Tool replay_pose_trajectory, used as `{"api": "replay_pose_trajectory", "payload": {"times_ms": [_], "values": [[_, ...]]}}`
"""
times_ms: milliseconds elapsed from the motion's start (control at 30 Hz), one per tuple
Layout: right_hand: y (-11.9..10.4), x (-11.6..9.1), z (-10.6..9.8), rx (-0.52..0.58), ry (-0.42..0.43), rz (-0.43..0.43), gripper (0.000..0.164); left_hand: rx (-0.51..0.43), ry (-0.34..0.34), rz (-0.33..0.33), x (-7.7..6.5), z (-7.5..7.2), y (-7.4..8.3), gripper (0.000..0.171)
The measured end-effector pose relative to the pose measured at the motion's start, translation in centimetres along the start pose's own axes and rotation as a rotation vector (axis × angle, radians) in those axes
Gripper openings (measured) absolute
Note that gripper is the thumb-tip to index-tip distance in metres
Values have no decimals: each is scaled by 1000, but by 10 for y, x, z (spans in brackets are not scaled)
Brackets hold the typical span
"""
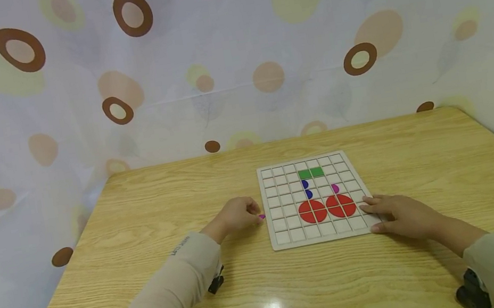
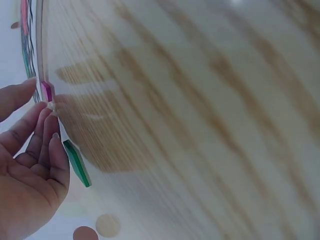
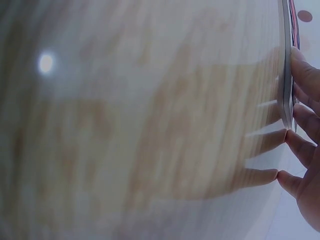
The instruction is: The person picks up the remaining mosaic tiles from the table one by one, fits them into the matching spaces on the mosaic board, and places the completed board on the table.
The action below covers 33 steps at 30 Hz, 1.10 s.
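Note:
A pale square grid board (image 1: 284, 237) lies on the wooden table. My left hand (image 1: 239, 214) is at its left side, with thumb and fingertips pinching a small magenta piece (image 2: 46, 91). Beside the lower fingers, a flat green piece (image 2: 77, 165) shows in the left wrist view; the head view hides it. My right hand (image 1: 402, 215) rests on the board's right side near the front corner, its fingers extended over the edge. On the grid sit red quarter pieces (image 1: 313, 212) forming two circles, two blue half-rounds (image 1: 309, 194), a magenta half-round (image 1: 335, 189) and green squares (image 1: 310, 173).
The wood-grain table (image 1: 174, 187) reflects a light near its front. A patterned curtain (image 1: 239, 106) hangs right behind its back edge and around the sides. Dark wrist cameras (image 1: 216, 284) sit under both sleeves.

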State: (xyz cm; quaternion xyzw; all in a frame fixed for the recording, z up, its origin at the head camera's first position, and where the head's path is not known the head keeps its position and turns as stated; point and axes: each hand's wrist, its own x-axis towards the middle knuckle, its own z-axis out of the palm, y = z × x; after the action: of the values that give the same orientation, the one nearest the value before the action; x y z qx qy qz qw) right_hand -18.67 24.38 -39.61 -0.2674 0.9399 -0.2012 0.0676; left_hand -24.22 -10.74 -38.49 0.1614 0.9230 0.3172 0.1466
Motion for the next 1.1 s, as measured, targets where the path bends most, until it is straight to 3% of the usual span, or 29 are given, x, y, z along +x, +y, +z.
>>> {"api": "replay_pose_trajectory", "payload": {"times_ms": [333,833,1100], "values": [[-3,0,-1,6,1,-7,58,69,35,57,0,4,1,8],[0,-1,0,-9,10,-8,59,108,58,61,2,4,1,6],[1,-1,1,-17,7,-6,59,27,53,53,1,2,0,5]]}}
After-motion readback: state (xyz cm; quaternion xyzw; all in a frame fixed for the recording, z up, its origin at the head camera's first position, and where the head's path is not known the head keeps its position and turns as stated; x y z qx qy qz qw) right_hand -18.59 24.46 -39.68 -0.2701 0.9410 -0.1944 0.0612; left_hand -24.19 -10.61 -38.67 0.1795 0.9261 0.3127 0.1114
